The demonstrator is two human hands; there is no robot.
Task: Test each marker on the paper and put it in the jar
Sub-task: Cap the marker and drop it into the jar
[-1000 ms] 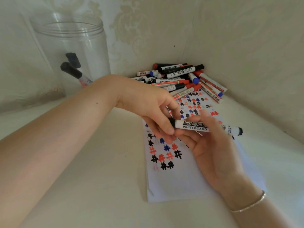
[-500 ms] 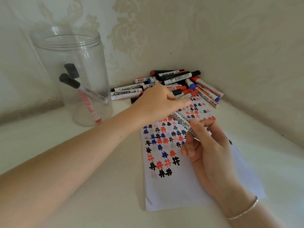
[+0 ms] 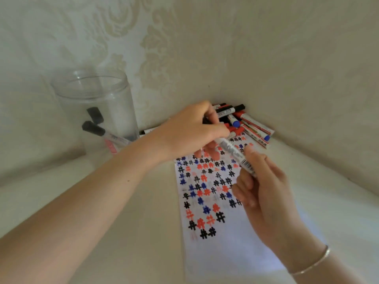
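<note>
Our left hand [image 3: 190,130] now lifted higher than half a second ago, we grip one end of the marker [image 3: 235,153] with it, our right hand [image 3: 264,193] pinching the other end, above the paper [image 3: 225,249], jar [image 3: 96,111] at left, marker pile [image 3: 248,124] behind.

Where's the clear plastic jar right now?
The clear plastic jar stands upright at the left of the head view against the patterned wall, left of the marker pile, beyond the left hand.
</note>
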